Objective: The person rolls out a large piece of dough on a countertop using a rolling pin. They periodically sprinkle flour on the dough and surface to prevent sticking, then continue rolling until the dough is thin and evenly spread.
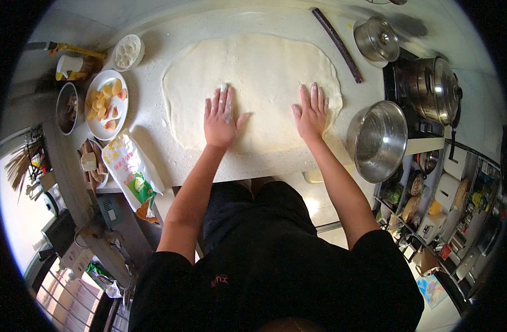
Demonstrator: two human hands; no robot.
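Observation:
A large, thin sheet of rolled-out dough [262,70] covers the middle of the pale countertop. On its left part my left hand [221,120] lies palm down, fingers spread, with flour on the fingers. Near the sheet's right edge my right hand [311,110] rests flat in the same way, its fingertips floury too. Neither hand grips anything. A dark rolling pin [337,45] lies slantwise on the counter, beyond the dough at the upper right.
At left stand a bowl of flour [128,52], a plate of cut fruit [124,97], a metal bowl [67,108] and a flour bag [133,166]. At right are a steel basin [380,141], a lidded pot [376,39] and a larger pot [432,91] on the stove.

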